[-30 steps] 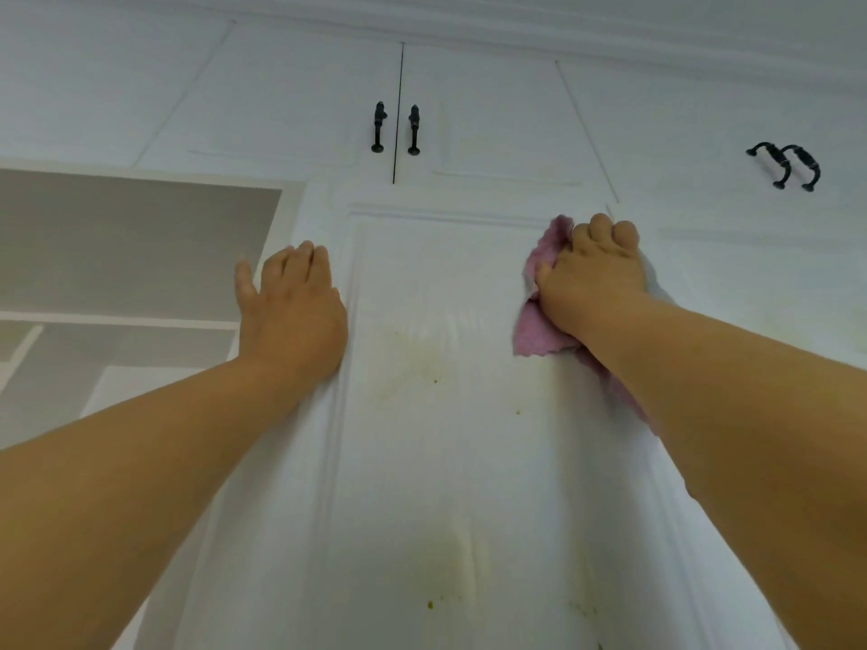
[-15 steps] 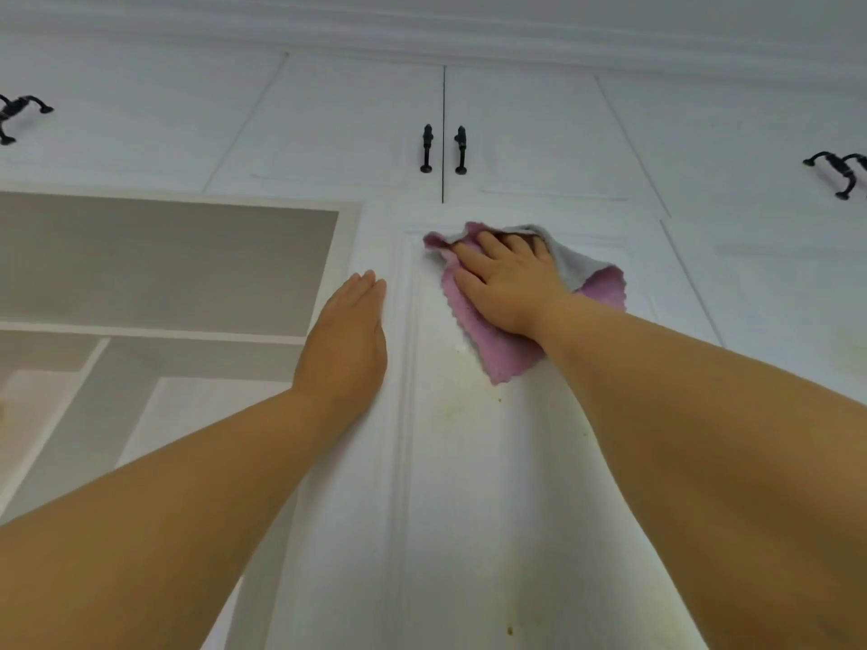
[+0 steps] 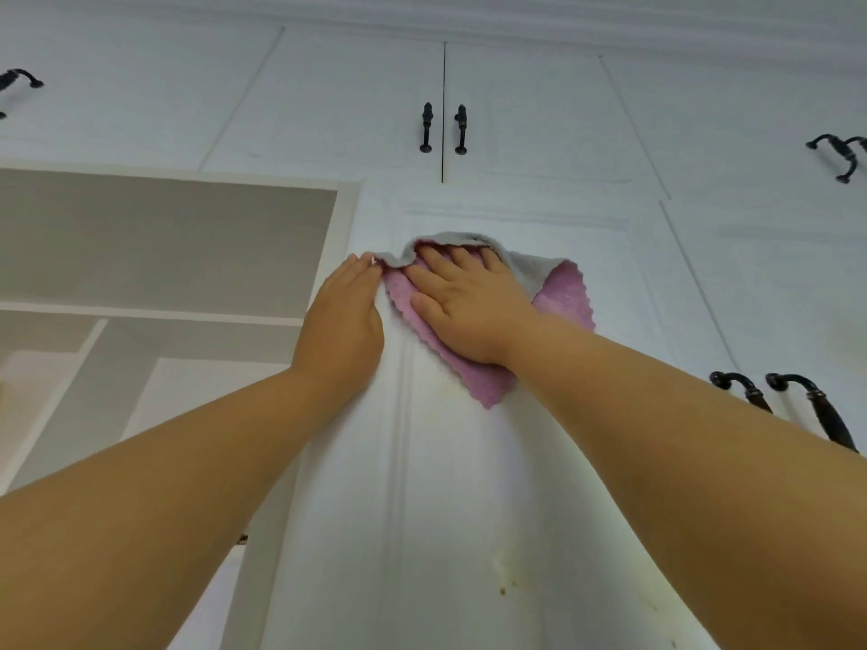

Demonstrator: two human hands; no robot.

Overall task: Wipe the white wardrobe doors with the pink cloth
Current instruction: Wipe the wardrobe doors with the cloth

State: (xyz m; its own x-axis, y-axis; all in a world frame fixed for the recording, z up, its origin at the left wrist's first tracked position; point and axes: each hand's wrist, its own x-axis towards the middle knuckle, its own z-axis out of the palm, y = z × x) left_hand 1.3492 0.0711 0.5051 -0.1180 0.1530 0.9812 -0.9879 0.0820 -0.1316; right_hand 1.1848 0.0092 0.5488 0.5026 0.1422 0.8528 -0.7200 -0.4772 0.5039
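Observation:
A tall white wardrobe door [image 3: 436, 509] fills the middle of the view, with yellowish stains low on its panel. The pink cloth [image 3: 563, 297], grey on its folded-back side, lies flat against the upper part of the door. My right hand [image 3: 464, 307] presses it there with straight, spread fingers. My left hand [image 3: 345, 321] lies flat on the door's left edge, fingertips touching the cloth's corner.
An open compartment with shelves [image 3: 155, 316] lies to the left of the door. Small upper cabinet doors carry paired black handles [image 3: 443, 129]. Two more black handles [image 3: 788, 401] stick out at the right, just beyond my right forearm.
My right hand has slid the cloth leftwards across the top of the door, from its right side until it meets my left hand. The left hand stayed flat on the edge.

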